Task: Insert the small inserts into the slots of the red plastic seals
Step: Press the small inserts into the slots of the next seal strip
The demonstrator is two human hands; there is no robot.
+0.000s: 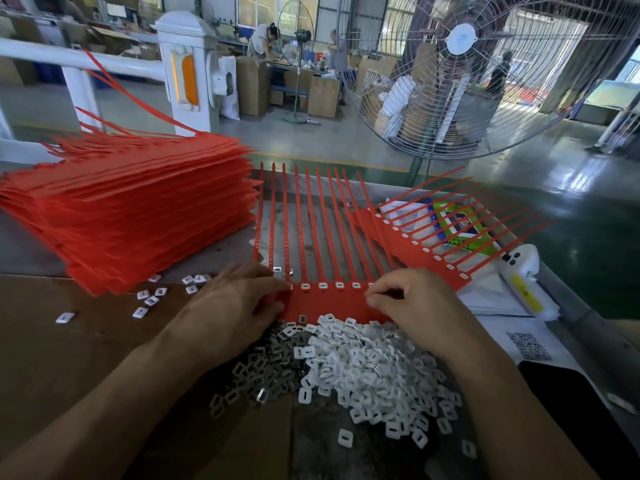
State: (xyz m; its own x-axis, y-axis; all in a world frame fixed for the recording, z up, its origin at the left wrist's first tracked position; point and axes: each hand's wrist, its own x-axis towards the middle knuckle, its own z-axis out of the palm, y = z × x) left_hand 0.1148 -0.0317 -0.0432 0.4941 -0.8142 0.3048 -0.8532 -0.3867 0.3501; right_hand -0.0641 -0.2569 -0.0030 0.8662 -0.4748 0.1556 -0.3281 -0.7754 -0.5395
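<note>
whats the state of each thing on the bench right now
red plastic seal strip under the hands: flat, white inserts seated in several slots
stacked red seal strips: piled at left
white plastic inserts: loose heap
grey metal inserts: loose heap
left hand: fingers curled on strip's edge
right hand: pinching at the strip

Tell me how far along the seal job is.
Done: one red strip with white inserts along its slots lies aside on the right. In hand: the left hand and right hand work on the strip in front, several slots filled. Left: a tall red stack and a heap of loose inserts.
</note>
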